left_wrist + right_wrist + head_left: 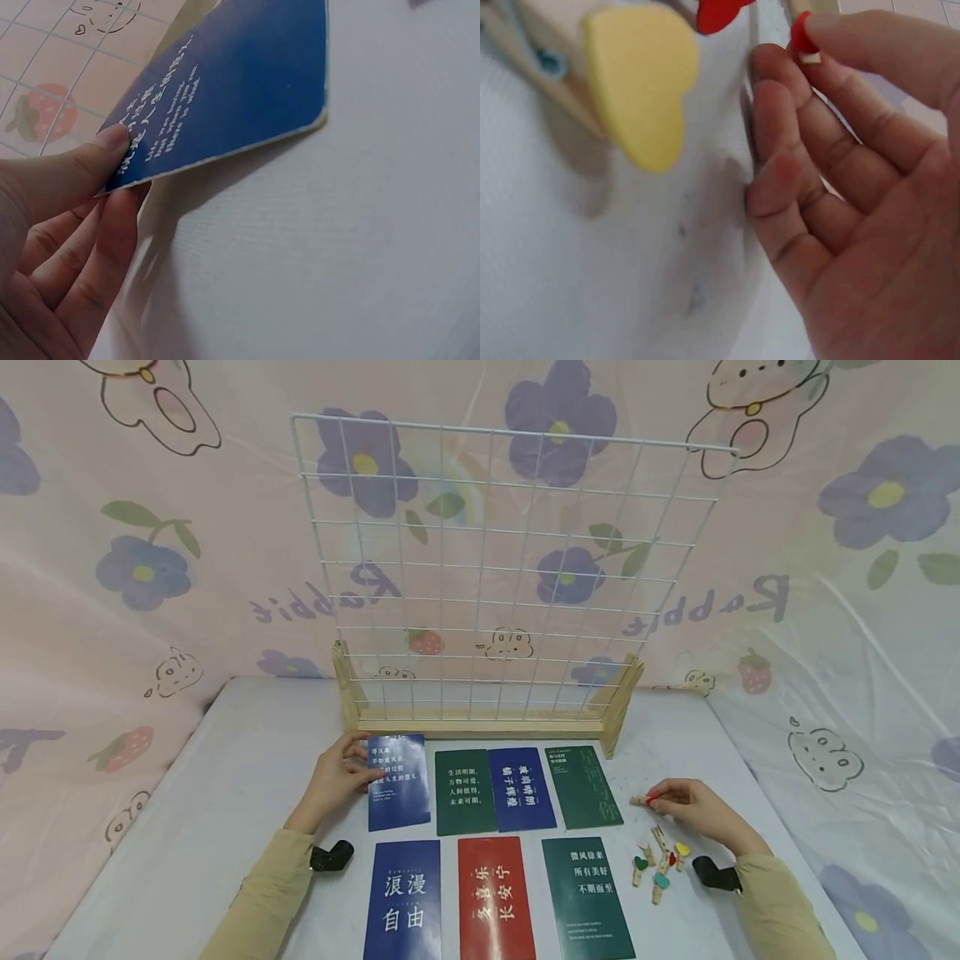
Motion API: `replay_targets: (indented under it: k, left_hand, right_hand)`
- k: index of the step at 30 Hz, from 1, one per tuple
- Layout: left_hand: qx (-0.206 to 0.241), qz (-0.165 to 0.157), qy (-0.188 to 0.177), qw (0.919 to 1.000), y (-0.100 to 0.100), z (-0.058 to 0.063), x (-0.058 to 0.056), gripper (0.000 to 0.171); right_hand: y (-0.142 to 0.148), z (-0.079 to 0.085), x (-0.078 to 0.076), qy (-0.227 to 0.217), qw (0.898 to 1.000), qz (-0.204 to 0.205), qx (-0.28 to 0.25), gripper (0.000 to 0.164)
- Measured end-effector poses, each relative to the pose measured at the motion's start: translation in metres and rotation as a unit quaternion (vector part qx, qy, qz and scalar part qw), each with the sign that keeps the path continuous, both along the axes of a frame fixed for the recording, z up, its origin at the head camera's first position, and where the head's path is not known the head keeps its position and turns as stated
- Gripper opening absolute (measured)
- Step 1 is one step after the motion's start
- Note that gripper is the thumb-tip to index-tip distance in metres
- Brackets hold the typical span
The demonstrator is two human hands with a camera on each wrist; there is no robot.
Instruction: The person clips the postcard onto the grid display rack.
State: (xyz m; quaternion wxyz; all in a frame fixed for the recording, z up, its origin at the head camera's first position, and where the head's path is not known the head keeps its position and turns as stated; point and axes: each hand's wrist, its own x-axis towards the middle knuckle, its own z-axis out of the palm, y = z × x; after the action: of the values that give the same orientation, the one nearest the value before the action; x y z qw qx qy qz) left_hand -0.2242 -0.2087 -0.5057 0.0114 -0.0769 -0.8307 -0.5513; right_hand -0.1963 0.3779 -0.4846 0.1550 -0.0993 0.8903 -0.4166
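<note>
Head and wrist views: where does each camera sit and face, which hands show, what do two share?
Head: head-worn, facing forward and down at grid rack; left hand, right hand, sleeves show.
Left wrist: worn there, facing the pinched blue card; left hand shows.
Right wrist: worn there, facing a yellow-heart clothespin; right hand shows.
Head and left wrist share the pinched blue card.

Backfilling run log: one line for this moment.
left hand: pinches leftmost back-row blue card; right hand: pinches red-trimmed clip; grid rack: standing
</note>
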Motion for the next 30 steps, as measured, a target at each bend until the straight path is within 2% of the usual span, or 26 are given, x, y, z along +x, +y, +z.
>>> replay_targets:
  k: [6, 11, 17, 22, 30]
  left_hand:
    - [-0.004, 0.014, -0.002, 0.9999, -0.001, 0.000, 0.002, 0.068]
    - [-0.015, 0.022, 0.004, 0.9996, -0.002, 0.000, 0.003, 0.064]
    - [0.007, 0.023, -0.005, 0.9997, -0.001, 0.003, 0.003, 0.062]
    - [0.029, 0.021, -0.016, 0.9992, -0.002, 0.005, 0.003, 0.061]
    - [0.041, 0.028, -0.024, 0.9985, -0.004, 0.008, 0.001, 0.058]
  right_hand:
    - [-0.001, -0.001, 0.002, -0.009, 1.000, -0.021, -0.006, 0.025]
    - [-0.001, 0.000, 0.002, -0.004, 1.000, -0.012, -0.018, 0.028]
    - [-0.005, 0.005, 0.002, 0.015, 0.999, -0.018, -0.024, 0.031]
    - [-0.010, 0.010, -0.001, 0.009, 0.999, -0.027, -0.045, 0.035]
    - [-0.029, 0.028, -0.002, 0.014, 0.996, -0.008, -0.084, 0.039]
